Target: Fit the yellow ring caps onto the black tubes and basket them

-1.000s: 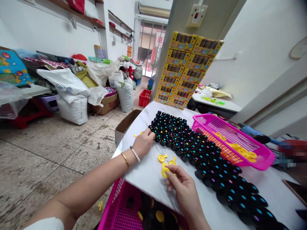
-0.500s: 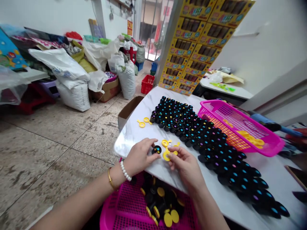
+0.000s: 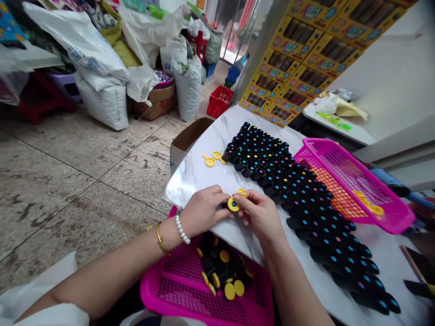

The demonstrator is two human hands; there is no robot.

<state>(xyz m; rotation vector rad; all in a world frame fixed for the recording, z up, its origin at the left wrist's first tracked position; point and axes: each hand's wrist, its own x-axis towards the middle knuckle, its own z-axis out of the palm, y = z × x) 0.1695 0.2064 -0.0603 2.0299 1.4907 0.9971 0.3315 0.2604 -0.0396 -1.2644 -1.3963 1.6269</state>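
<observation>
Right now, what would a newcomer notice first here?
Probably the band of black cylinders with coloured dots, running diagonally across the white table. Behind it rises a stack of yellow boxes, with a pink basket on the right. By the near edge, the left hand and right hand hold a yellow ring against a black piece.

Lettering on yellow boxes (image 3: 301, 59), blue print on white sack (image 3: 76, 43): none readable.

From here I see the left hand (image 3: 203, 208) nearer the right hand (image 3: 264, 213), the yellow ring (image 3: 230, 206) now against the black piece (image 3: 224, 205).
</observation>
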